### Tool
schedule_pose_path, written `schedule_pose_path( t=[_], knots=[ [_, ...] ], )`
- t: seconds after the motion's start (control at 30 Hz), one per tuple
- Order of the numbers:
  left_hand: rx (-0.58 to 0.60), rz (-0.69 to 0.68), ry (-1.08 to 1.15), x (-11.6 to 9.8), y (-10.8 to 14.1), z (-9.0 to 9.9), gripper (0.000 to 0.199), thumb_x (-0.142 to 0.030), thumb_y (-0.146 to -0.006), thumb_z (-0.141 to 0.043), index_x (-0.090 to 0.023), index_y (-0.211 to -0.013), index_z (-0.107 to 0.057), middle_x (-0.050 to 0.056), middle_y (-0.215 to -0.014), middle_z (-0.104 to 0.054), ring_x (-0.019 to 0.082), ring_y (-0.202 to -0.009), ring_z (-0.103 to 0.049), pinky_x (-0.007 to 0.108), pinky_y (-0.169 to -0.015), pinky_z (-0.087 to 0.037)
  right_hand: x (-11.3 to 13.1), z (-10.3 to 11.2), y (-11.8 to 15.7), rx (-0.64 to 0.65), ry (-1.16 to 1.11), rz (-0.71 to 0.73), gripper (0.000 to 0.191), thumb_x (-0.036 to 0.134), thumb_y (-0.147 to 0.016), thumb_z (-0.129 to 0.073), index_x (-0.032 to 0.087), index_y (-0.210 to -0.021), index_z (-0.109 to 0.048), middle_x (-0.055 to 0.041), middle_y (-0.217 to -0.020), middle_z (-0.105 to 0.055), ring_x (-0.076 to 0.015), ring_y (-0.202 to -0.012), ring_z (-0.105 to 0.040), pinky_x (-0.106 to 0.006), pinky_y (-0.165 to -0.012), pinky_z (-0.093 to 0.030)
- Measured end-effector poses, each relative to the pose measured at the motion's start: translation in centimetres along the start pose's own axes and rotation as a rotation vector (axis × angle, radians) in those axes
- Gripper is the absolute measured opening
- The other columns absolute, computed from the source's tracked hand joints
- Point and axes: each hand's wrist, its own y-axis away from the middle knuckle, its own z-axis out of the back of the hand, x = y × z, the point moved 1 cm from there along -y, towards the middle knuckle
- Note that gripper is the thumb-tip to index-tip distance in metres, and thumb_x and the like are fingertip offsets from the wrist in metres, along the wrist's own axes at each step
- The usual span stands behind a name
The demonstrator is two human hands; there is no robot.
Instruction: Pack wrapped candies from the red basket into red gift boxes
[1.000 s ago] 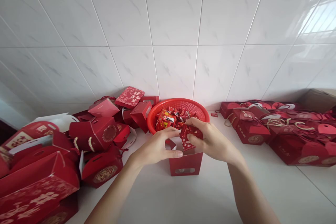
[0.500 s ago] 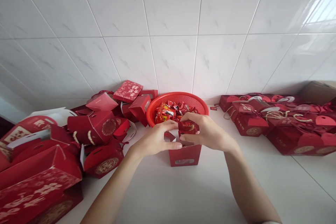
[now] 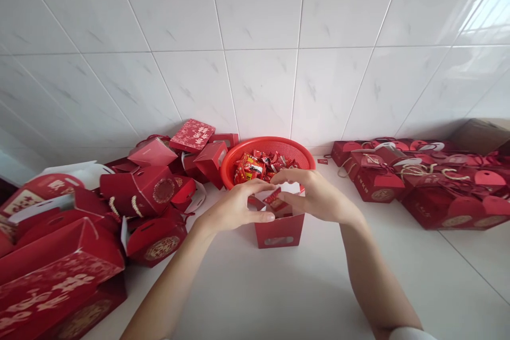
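Note:
An open-topped red gift box [image 3: 279, 234] with a small window in its front stands upright on the counter before me. Its left rim is between the thumb and fingers of my left hand [image 3: 235, 208]. Closed on a small red packet [image 3: 273, 197], my right hand [image 3: 319, 194] is over the mouth of the box; the packet tilts into the opening. What lies deeper in the box is hidden. Just behind, a red plastic basket [image 3: 305, 150] holds many wrapped sweets [image 3: 255, 166] in red and yellow.
Red gift boxes [image 3: 159, 241] lie in a jumbled pile on the left. On the right, closed red boxes [image 3: 380, 183] with cord handles stand in rows before a brown carton [image 3: 484, 135]. A small red packet [image 3: 322, 161] lies near the tiled wall [image 3: 261, 90].
The red packet in my right hand has tipped and gone lower into the box opening, so less of it shows. My left hand stays at the box's left side.

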Motion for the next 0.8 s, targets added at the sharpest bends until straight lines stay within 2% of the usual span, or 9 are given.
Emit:
schedule_pose_path(
  t=[0.17,0.33,0.4,0.53,0.6,0.67,0.8],
  knots=[
    [-0.011,0.021,-0.045,0.4,0.0,0.0,0.077,-0.047,-0.07,-0.087,-0.03,-0.14,-0.062,0.007,-0.143,-0.062,0.036,-0.128,-0.06,0.044,-0.104,-0.052,0.1,1.1,0.8,-0.083,0.012,-0.007,0.021,0.02,-0.089,-0.06,0.025,-0.106,-0.072,-0.0031,-0.11,-0.075,-0.0219,-0.1,-0.07,-0.034,-0.086,-0.055],
    [-0.133,-0.051,-0.15,0.9,-0.3,0.1,0.057,-0.05,-0.086,-0.072,-0.027,-0.137,-0.064,0.007,-0.14,-0.065,0.032,-0.131,-0.059,0.042,-0.108,-0.049,-0.4,2.1,1.4,-0.128,0.016,-0.013,0.022,0.032,-0.091,-0.064,0.024,-0.111,-0.072,-0.0053,-0.114,-0.074,-0.025,-0.106,-0.07,-0.039,-0.092,-0.057],
    [-0.107,-0.078,-0.199,0.8,-0.4,0.2,0.056,-0.052,-0.089,-0.069,-0.026,-0.139,-0.063,0.007,-0.141,-0.064,0.031,-0.132,-0.059,0.042,-0.108,-0.05,-1.0,2.4,1.3,-0.103,0.015,-0.03,0.03,0.038,-0.09,-0.067,0.025,-0.116,-0.07,-0.0066,-0.12,-0.072,-0.026,-0.109,-0.069,-0.041,-0.093,-0.057],
    [0.005,-0.117,-0.236,0.9,-0.5,0.3,0.068,-0.046,-0.081,-0.078,-0.027,-0.143,-0.059,0.007,-0.139,-0.066,0.032,-0.125,-0.064,0.041,-0.102,-0.055,-2.3,2.8,0.8,-0.018,0.06,-0.068,0.046,0.045,-0.085,-0.073,0.026,-0.126,-0.065,-0.0085,-0.123,-0.071,-0.0286,-0.112,-0.068,-0.044,-0.093,-0.058],
    [-0.063,-0.145,-0.199,1.2,-0.7,0.4,0.058,-0.04,-0.083,-0.075,-0.027,-0.139,-0.063,0.006,-0.132,-0.071,0.031,-0.118,-0.068,0.039,-0.099,-0.057,-3.0,2.9,0.5,0.007,0.038,-0.082,0.051,0.046,-0.084,-0.074,0.026,-0.129,-0.062,-0.0096,-0.12,-0.072,-0.0295,-0.114,-0.068,-0.045,-0.094,-0.058],
    [-0.195,-0.197,-0.103,1.3,-1.1,0.5,0.048,-0.038,-0.086,-0.071,-0.024,-0.133,-0.067,0.008,-0.126,-0.074,0.028,-0.112,-0.071,0.038,-0.096,-0.058,-3.6,2.9,0.1,0.011,-0.045,-0.094,0.056,0.047,-0.084,-0.074,0.024,-0.133,-0.058,-0.0108,-0.119,-0.072,-0.0288,-0.112,-0.068,-0.045,-0.093,-0.058],
    [-0.456,-0.304,0.109,0.7,-1.9,1.1,0.05,-0.042,-0.085,-0.074,-0.018,-0.128,-0.067,0.012,-0.119,-0.076,0.027,-0.103,-0.074,0.035,-0.088,-0.061,-4.1,2.3,-0.7,-0.005,-0.236,-0.096,0.06,0.047,-0.088,-0.071,0.021,-0.138,-0.051,-0.0075,-0.1,-0.074,-0.0236,-0.091,-0.071,-0.04,-0.08,-0.06]
  ],
)
